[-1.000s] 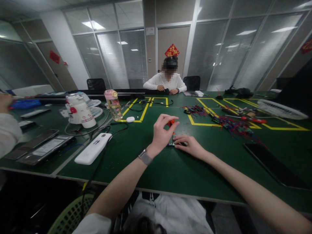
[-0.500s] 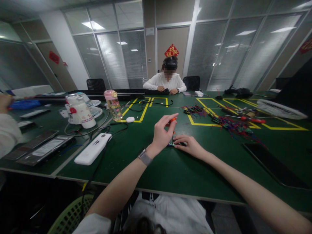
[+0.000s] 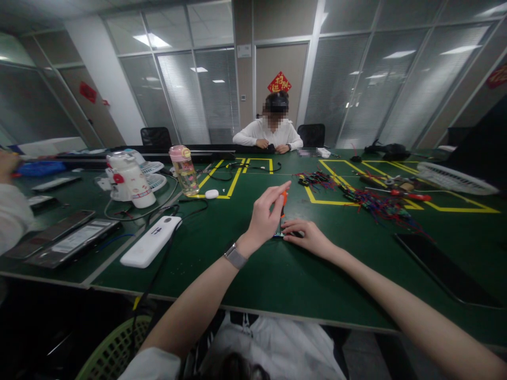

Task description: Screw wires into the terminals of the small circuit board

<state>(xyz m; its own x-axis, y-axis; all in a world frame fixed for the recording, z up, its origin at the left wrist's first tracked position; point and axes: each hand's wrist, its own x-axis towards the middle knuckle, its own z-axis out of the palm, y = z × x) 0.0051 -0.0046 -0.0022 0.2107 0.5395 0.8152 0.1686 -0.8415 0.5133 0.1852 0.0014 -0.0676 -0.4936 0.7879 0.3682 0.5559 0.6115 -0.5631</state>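
Screwdriver (image 3: 283, 203) with the orange handle is what we've got in the left hand (image 3: 264, 219), pinched near its top between thumb and middle finger with the index finger sticking straight out, shaft pointing down at the small board (image 3: 282, 233) on the green tabletop (image 3: 277, 274). It stands roughly upright, the tip going down to the board, though we can't tell if it's actually seated in anything, it's too small to see. Our right hand (image 3: 311, 236) lies flat just beside it, fingers pressed down on the board's edge rather than curled around anything.

What could go wrong, as we see it: that grip is so light and so high up the handle that the tip could skid off and scratch the board, or the tool could tip over. If the right hand eases off, the board could spin or slide on the smooth mat.

Further out, a white power bank (image 3: 151, 240) with its cable lies to the left, a pink-lidded bottle (image 3: 184, 170) stands behind it, and a tangle of coloured wires (image 3: 376, 203) lies off to the right. A person in white (image 3: 269, 132) sits across from us.
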